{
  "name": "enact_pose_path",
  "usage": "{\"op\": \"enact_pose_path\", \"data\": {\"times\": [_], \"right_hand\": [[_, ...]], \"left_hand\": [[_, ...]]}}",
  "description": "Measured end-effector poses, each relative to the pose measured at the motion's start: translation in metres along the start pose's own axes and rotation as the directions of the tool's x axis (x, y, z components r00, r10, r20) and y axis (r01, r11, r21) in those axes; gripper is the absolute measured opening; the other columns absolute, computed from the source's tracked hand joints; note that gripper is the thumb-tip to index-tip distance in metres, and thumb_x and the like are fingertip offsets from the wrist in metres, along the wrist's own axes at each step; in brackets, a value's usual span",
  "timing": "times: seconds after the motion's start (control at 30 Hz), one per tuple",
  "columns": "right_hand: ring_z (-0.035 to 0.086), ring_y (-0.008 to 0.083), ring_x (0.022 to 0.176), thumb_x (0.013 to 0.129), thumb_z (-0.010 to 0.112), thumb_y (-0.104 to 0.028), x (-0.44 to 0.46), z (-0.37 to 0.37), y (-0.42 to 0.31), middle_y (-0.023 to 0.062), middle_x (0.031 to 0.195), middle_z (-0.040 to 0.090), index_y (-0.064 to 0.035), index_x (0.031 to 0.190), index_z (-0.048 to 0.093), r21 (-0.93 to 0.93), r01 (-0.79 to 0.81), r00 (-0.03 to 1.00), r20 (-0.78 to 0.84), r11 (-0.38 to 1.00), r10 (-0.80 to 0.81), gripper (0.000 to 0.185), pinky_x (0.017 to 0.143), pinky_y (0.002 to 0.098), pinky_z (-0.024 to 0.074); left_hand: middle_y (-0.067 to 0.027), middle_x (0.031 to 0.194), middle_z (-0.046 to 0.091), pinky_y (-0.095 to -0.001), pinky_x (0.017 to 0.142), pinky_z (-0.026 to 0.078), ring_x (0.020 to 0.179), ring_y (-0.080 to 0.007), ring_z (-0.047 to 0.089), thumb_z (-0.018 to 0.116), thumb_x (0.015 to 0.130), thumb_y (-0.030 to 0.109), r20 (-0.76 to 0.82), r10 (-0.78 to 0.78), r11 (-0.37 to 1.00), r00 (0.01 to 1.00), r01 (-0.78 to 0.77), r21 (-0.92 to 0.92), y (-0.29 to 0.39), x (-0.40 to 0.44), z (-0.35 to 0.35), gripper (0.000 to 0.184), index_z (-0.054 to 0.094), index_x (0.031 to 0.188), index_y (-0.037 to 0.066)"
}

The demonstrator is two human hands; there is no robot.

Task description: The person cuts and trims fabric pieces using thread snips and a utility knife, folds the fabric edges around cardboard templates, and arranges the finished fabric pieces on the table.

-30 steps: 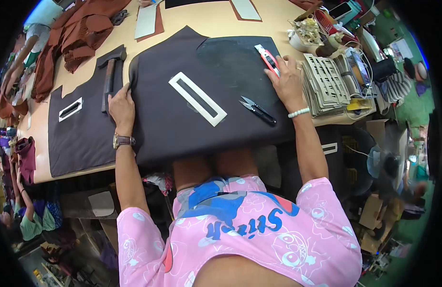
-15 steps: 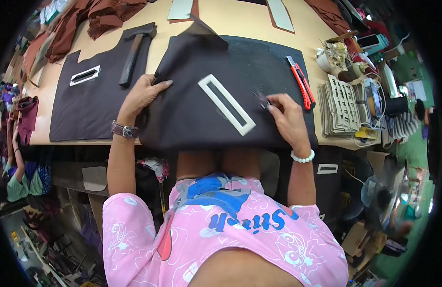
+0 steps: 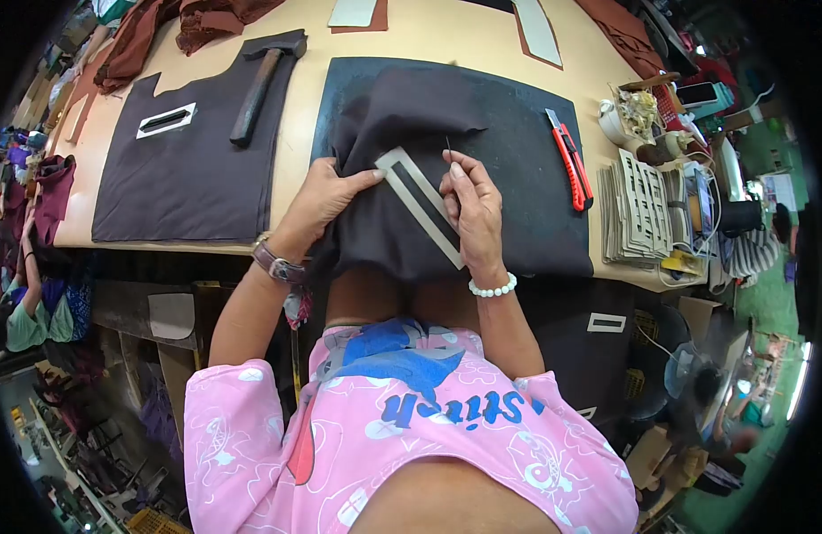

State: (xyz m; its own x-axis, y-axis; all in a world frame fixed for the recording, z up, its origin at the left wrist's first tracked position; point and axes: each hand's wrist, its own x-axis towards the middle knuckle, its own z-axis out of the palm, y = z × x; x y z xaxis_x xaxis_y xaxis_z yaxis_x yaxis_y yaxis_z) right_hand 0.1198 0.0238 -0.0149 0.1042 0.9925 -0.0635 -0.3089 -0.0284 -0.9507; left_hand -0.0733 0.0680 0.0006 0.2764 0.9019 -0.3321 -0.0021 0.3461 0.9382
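Drawn in from its flatter spread, the cloth (image 3: pixel 415 100) now lies bunched over the left part of the mat (image 3: pixel 535 169), and both hands have come together about the pale frame (image 3: pixel 418 215) on it. With its thumb at the frame's upper end, the left hand (image 3: pixel 326 198) pinches the cloth, while the right hand (image 3: pixel 475 205) closes round a slim tool (image 3: pixel 447 145), mostly hidden, probably snips. Likely the step is close handwork around the frame; the next move calls for steady cloth and careful placing of the tip.
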Motion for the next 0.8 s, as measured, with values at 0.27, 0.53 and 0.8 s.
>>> {"op": "enact_pose_path", "data": {"times": [0.27,0.53,0.8], "right_hand": [[0.032,-0.0006,0.05,0.094,0.048,-0.024,-0.019,-0.005,-0.005,-0.0018,0.068,0.053,0.0023,0.108,0.058,-0.066,-0.1,0.994,0.029,0.993,0.102,0.031,0.045,0.0162,0.0267],[0.032,-0.0002,0.043,0.092,0.052,-0.023,-0.028,-0.012,-0.016,0.0019,0.067,0.054,-0.0042,0.099,0.049,-0.028,-0.263,0.964,0.035,0.965,0.263,0.02,0.039,0.0155,0.0243],[0.035,0.0004,0.042,0.09,0.056,-0.023,-0.029,-0.013,-0.024,0.0046,0.064,0.056,-0.0031,0.098,0.046,-0.09,-0.293,0.953,0.048,0.952,0.298,0.024,0.038,0.0158,0.0247]], "left_hand": [[-0.0139,0.092,0.065,-0.0268,0.066,0.053,0.075,-0.0169,0.063,0.065,0.081,0.009,-0.165,0.102,0.952,0.981,-0.144,-0.27,-0.016,-0.002,0.032,0.028,0.057,0.1,-0.01],[-0.0126,0.096,0.064,-0.0269,0.069,0.053,0.079,-0.0164,0.063,0.064,0.084,0.009,-0.206,0.113,0.887,0.972,-0.193,-0.42,-0.012,-0.015,0.054,0.026,0.058,0.102,-0.008],[-0.0073,0.094,0.066,-0.0251,0.071,0.05,0.078,-0.0118,0.061,0.063,0.085,0.008,-0.146,0.195,0.917,0.97,-0.233,-0.322,-0.009,-0.024,0.059,0.021,0.062,0.102,-0.004]]}}
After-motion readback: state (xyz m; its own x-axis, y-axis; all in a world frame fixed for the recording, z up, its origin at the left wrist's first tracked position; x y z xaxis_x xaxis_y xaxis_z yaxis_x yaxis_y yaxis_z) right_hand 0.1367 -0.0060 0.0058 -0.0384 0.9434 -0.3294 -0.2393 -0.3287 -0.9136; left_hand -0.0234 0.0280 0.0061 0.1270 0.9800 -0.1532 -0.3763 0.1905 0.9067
